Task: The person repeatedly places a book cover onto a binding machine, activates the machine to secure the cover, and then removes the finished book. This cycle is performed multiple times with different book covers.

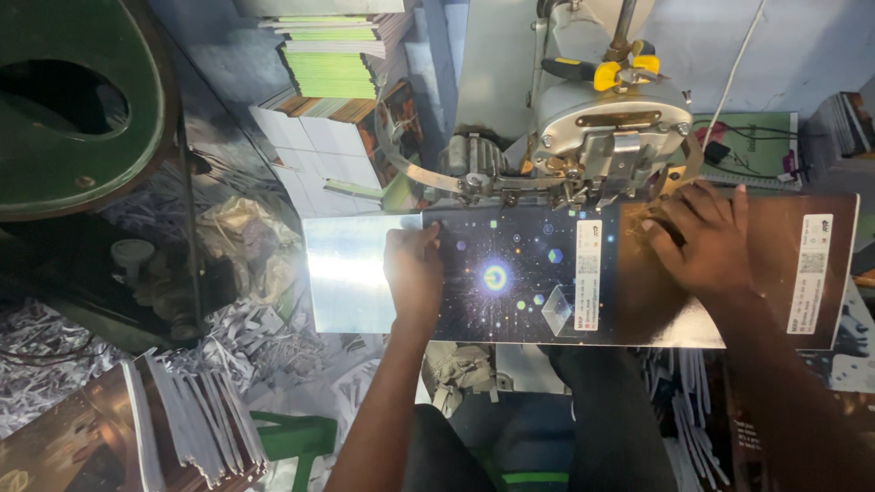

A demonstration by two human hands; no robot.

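Booklet cover (510, 278), dark and glossy with a starburst print, lies flat across the middle of the frame under the head of the stitching machine (602, 118). Its long axis runs left to right, one end catching a bright glare at centre left, the other reaching past a white label at the right edge. It looks light and thin, stiff enough to stay flat yet easy to crease, and that sheen suggests it would slide readily; flat palms near the fold line seem the safest hold. Left hand (413, 266) rests palm-down on the cover beside the glare patch, fingers spread, pressing rather than pinching. Right hand (706, 239) lies flat on the brownish right half, fingertips just below the machine head, likewise clasping nothing. Outward now: stacks of green-edged booklets (330, 64) sit at upper centre, shredded paper trimmings (246, 337) heap at lower left, and more finished booklets (182, 424) fan out at the bottom left.
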